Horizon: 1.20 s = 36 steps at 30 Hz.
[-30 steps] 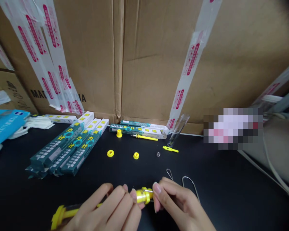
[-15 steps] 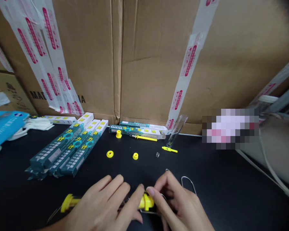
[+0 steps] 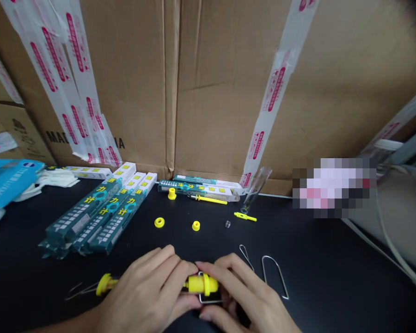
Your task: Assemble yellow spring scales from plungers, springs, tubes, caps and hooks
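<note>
My left hand (image 3: 145, 289) is shut around the shaft of a yellow plastic tool (image 3: 201, 284), whose flanged end (image 3: 104, 284) sticks out to the left. My right hand (image 3: 244, 293) grips its thick yellow head, and a bent metal wire loop (image 3: 208, 300) lies around that head. A thin wire (image 3: 79, 291) trails left of the flanged end. Two more wire loops (image 3: 246, 257) (image 3: 275, 276) lie just beyond my right hand. Farther back are a yellow ring (image 3: 159, 222), yellow caps (image 3: 196, 225) (image 3: 172, 193), a small spring (image 3: 228, 224), and yellow pins (image 3: 208, 200) (image 3: 245, 216).
The black tabletop (image 3: 315, 277) holds several long green boxes (image 3: 93, 215) at the left, a blue package (image 3: 7, 182), white gloves (image 3: 57, 178) and a clear plastic tube (image 3: 257, 187). Taped cardboard cartons (image 3: 229, 92) form a wall behind the table. A pixelated patch (image 3: 334, 187) hides something at the right.
The tool now lies level, its flanged end having swung up and right. My hands have closed in around it, the metal loop sits around its head, and the nearer wire loop has come into full view.
</note>
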### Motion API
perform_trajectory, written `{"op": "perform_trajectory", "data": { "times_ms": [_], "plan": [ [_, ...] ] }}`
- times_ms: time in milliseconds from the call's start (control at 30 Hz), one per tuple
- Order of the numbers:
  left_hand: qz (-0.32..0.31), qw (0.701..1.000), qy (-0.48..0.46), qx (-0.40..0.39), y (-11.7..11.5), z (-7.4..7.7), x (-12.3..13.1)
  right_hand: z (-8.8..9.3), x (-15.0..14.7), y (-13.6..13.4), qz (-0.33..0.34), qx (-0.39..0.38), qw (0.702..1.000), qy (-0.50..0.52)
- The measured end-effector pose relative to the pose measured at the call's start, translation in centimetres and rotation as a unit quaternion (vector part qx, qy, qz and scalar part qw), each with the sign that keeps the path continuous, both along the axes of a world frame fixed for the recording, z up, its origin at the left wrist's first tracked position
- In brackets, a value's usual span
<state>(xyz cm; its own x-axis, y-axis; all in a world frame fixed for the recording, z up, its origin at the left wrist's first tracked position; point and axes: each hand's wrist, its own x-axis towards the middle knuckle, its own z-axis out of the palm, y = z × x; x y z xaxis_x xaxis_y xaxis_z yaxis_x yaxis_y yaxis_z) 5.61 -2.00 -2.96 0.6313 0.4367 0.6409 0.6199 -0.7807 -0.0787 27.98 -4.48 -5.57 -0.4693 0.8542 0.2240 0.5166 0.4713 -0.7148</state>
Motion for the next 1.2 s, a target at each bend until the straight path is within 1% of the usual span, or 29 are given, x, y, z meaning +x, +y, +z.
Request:
{"op": "perform_trajectory", "data": {
  "times_ms": [167,233,333,400,600,733,867,967,1100,1200],
  "plan": [
    [-0.006,1.0,0.004,0.024,0.2,-0.2,0.1,0.2,-0.1,0.0,0.003,0.033,0.999,-0.026],
    [-0.008,0.999,0.008,0.039,0.3,-0.3,0.0,0.0,0.0,-0.1,0.013,0.055,0.998,-0.026],
    [-0.014,0.999,0.0,0.038,0.3,-0.2,0.2,-0.5,0.1,-0.1,0.016,0.088,0.995,-0.032],
    [-0.018,0.999,-0.001,0.036,0.2,-0.2,0.3,-0.7,0.1,-0.1,0.012,0.105,0.994,-0.032],
    [0.005,0.997,0.027,0.076,-0.3,-0.2,0.3,-0.9,-0.6,-0.1,-0.023,0.173,0.984,-0.036],
    [0.013,0.995,0.039,0.09,-0.7,-0.1,0.1,-1.4,-1.0,-0.1,-0.026,0.209,0.977,-0.034],
    [0.02,0.994,0.048,0.1,-0.8,-0.3,0.1,-2.0,-1.6,-0.3,-0.053,0.199,0.979,-0.012],
    [0.019,0.995,0.045,0.083,-0.8,-0.4,0.4,-1.8,-2.0,-0.3,-0.068,0.174,0.982,0.011],
    [0.019,0.997,0.038,0.071,-0.7,-0.5,0.4,-0.9,-1.7,-0.2,-0.026,0.16,0.987,-0.007],
    [0.011,0.997,0.054,0.055,-0.5,-0.7,0.1,-0.3,-1.4,-0.1,-0.013,0.165,0.986,-0.025]
  ]
}}
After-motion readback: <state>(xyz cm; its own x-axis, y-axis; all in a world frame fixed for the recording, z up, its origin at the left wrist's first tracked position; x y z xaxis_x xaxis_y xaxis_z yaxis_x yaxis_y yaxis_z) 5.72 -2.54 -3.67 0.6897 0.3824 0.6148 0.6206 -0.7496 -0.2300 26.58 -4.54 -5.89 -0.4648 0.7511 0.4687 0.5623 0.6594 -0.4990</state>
